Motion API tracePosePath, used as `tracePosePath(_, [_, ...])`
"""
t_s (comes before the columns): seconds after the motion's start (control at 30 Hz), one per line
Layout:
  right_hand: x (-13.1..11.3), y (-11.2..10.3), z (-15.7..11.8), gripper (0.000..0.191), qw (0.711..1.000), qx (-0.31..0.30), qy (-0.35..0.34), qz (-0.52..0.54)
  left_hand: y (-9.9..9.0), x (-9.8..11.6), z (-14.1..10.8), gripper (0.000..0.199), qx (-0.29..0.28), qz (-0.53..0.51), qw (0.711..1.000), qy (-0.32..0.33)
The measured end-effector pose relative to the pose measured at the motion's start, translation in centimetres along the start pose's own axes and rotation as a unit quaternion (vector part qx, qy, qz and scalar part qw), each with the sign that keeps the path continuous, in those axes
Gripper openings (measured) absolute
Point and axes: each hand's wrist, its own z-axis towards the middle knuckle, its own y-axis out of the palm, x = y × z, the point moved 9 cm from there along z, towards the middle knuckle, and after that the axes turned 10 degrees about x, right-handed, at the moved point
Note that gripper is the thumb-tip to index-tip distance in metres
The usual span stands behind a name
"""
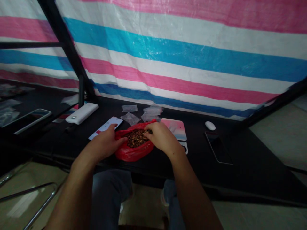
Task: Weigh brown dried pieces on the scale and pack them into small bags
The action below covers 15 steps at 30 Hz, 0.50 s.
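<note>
You can read no text, label, brand, number or sign anywhere in the frame. Left of centre, the pale phone (pixel 105 126) shows you a small red patch, its details too small and blurred to read. At right, the dark phone (pixel 218 147) presents you with no legible character.

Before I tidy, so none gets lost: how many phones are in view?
3: a lit phone beside the red bag, partly covered by the left hand; a dark phone right of the bag; a third phone at far left. More may be hidden.
</note>
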Motion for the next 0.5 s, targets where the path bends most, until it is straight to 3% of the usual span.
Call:
tracePosePath(0.17, [1.3, 0.1, -0.1, 0.011, 0.999, 0.01, 0.013, 0.049, 0.3, 4.6, 0.7, 0.074, -0.033, -0.228, 0.972, 0.036])
tracePosePath(0.23, [1.5, 0.2, -0.3, 0.013, 0.997, 0.01, 0.012, 0.076, 0.2, 4.9, 0.7, 0.079, -0.038, -0.305, 0.951, 0.007])
tracePosePath(0.3, [1.6, 0.1, -0.4, 0.016, 0.995, 0.011, 0.013, 0.095, 0.1, 4.4, 0.4, 0.071, -0.042, -0.344, 0.938, -0.023])
tracePosePath(0.37, [1.5, -0.1, -0.4, 0.017, 0.994, 0.015, 0.017, 0.104, 0.2, 3.8, -0.3, 0.05, -0.066, -0.326, 0.943, -0.031])
tracePosePath(0.43, [1.2, 0.0, -0.4, 0.017, 0.994, 0.014, 0.015, 0.105, -0.1, 3.4, -1.2, 0.035, -0.083, -0.229, 0.97, -0.003])
tracePosePath(0.5, [0.7, 0.3, -0.3, 0.016, 0.995, 0.005, 0.007, 0.101, -1.7, 3.7, -1.8, 0.037, -0.025, -0.085, 0.994, 0.064])
